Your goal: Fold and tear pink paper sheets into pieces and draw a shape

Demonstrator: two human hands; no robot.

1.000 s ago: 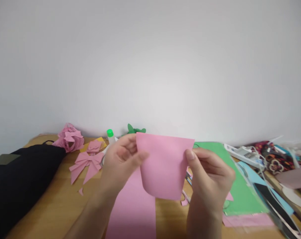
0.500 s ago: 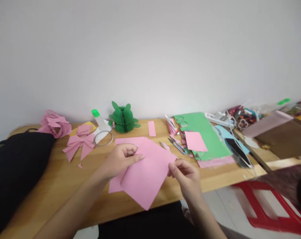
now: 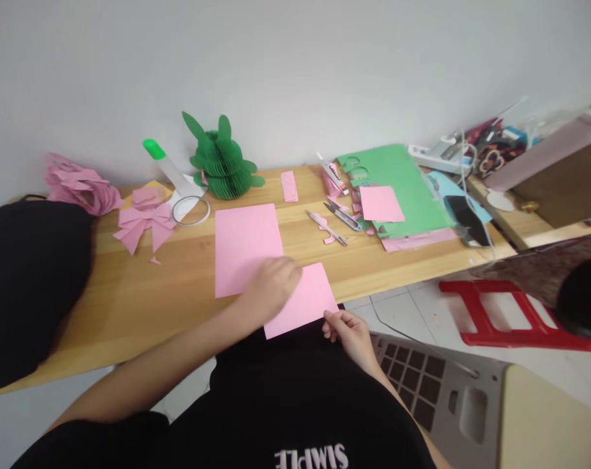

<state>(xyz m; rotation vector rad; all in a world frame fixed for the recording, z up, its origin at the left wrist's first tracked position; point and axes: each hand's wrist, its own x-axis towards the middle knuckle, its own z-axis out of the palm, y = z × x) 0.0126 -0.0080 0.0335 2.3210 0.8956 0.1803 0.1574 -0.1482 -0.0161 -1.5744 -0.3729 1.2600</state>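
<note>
A square of pink paper [image 3: 306,301] lies over the table's front edge, tilted towards my lap. My right hand [image 3: 347,332] pinches its lower right corner between thumb and fingers. At the upper left edge of this paper is my left hand [image 3: 274,286], closed with the fingers curled and somewhat blurred; its fingertips are hidden. A larger pink sheet [image 3: 247,244] lies flat on the table just beyond, its lower right part covered by my left hand.
Scissors [image 3: 343,215], a pen [image 3: 327,228] and a glue tube [image 3: 332,173] lie right of centre by the green sheets [image 3: 403,189]. A green honeycomb-paper figure [image 3: 222,163], glue stick [image 3: 166,163], tape ring [image 3: 191,210] and pink paper bow [image 3: 146,225] stand left. A black bag [image 3: 32,286] lies far left.
My hands have brought the pink square down and nearer to my body, from raised before the wall to the table edge. The camera has tipped downward.
</note>
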